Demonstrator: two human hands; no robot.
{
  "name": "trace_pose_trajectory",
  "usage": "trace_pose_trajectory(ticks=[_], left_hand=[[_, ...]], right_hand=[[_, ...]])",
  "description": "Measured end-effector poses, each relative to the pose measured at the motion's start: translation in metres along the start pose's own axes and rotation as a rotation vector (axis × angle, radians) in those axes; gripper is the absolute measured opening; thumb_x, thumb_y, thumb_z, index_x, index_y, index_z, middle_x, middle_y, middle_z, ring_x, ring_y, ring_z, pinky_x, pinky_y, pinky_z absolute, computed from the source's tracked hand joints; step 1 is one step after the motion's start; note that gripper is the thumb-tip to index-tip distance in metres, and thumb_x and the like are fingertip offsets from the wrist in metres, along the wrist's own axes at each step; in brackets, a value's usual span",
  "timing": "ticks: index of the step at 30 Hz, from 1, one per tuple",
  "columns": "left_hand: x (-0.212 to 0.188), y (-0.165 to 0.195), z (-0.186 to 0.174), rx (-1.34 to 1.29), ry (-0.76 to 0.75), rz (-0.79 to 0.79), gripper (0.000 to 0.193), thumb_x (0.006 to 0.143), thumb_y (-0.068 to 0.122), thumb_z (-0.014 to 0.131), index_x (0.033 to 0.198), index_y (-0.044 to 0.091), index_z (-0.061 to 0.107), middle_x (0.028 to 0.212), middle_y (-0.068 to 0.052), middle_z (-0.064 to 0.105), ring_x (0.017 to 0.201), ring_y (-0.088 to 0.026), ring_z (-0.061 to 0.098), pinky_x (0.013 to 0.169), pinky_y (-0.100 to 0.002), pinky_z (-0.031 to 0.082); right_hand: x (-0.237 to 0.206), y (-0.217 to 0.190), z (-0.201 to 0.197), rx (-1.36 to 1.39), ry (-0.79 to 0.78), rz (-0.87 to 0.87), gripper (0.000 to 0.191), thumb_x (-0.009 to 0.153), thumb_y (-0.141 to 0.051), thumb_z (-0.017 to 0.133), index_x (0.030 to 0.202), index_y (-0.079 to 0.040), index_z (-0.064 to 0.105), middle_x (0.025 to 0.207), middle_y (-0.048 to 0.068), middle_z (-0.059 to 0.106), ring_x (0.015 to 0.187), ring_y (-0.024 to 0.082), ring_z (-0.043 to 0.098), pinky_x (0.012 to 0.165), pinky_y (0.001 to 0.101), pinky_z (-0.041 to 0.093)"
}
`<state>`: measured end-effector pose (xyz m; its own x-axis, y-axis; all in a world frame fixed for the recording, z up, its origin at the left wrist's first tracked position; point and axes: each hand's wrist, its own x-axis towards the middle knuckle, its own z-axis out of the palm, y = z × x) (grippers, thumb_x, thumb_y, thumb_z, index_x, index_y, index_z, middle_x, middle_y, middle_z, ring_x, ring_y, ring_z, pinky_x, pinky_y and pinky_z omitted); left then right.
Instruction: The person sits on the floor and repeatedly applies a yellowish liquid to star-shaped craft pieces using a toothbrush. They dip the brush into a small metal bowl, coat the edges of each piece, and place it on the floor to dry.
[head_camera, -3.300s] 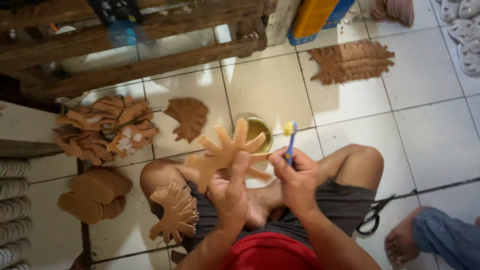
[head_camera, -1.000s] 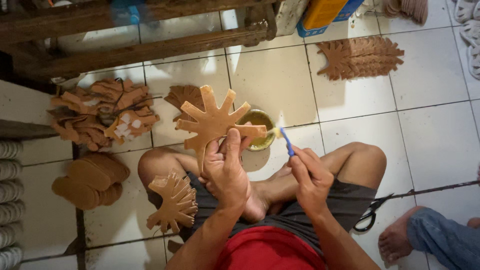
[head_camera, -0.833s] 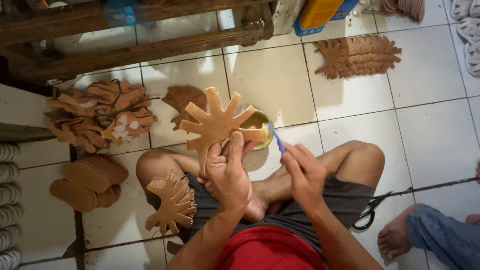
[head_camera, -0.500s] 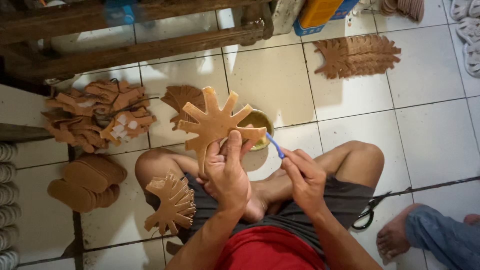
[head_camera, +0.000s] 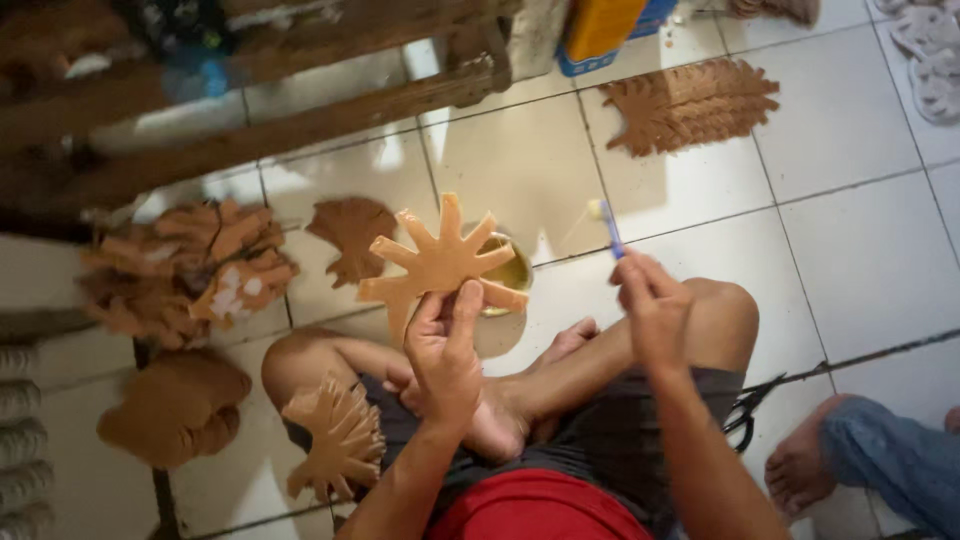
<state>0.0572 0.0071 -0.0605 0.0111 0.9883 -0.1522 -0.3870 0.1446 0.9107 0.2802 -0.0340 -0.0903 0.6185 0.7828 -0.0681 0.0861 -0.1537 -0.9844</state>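
Observation:
My left hand holds up a flat tan star-shaped cutout with several pointed arms, gripping its lower arm. My right hand is shut on a thin blue-handled brush with a pale tip, raised to the right of the cutout and not touching it. Behind the cutout a small round bowl of yellowish liquid stands on the tiled floor. I sit cross-legged; another spiky tan cutout rests on my left thigh.
Heaps of brown cutouts lie on the floor at the left, one fan-shaped piece near the bowl, a leaf-like stack at the far right. Black scissors lie by my right knee. Another person's foot shows at lower right.
My right hand has swung the brush away from the bowl and cutout, up and to the right. The star cutout has stayed raised in my left hand.

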Motion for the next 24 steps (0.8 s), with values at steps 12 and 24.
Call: trace_pose_trajectory(ticks=[12, 24], left_hand=[[0.023, -0.032, 0.036, -0.016, -0.235, -0.245, 0.02, 0.101, 0.009, 0.063, 0.11, -0.006, 0.071, 0.098, -0.002, 0.068, 0.087, -0.006, 0.056, 0.077, -0.021, 0.044], [0.034, -0.036, 0.049, 0.221, -0.316, -0.231, 0.024, 0.103, 0.013, 0.061, 0.109, -0.007, 0.073, 0.098, -0.004, 0.073, 0.089, -0.008, 0.063, 0.081, -0.023, 0.051]], right_hand=[[0.014, -0.013, -0.071, -0.057, -0.087, -0.252, 0.025, 0.097, 0.001, 0.062, 0.12, 0.006, 0.07, 0.086, 0.005, 0.065, 0.068, 0.011, 0.054, 0.061, 0.024, 0.041], [0.037, 0.014, -0.085, -0.617, 0.007, -0.3, 0.02, 0.094, -0.01, 0.073, 0.114, -0.007, 0.077, 0.083, 0.008, 0.069, 0.065, 0.018, 0.062, 0.061, 0.0302, 0.047]])
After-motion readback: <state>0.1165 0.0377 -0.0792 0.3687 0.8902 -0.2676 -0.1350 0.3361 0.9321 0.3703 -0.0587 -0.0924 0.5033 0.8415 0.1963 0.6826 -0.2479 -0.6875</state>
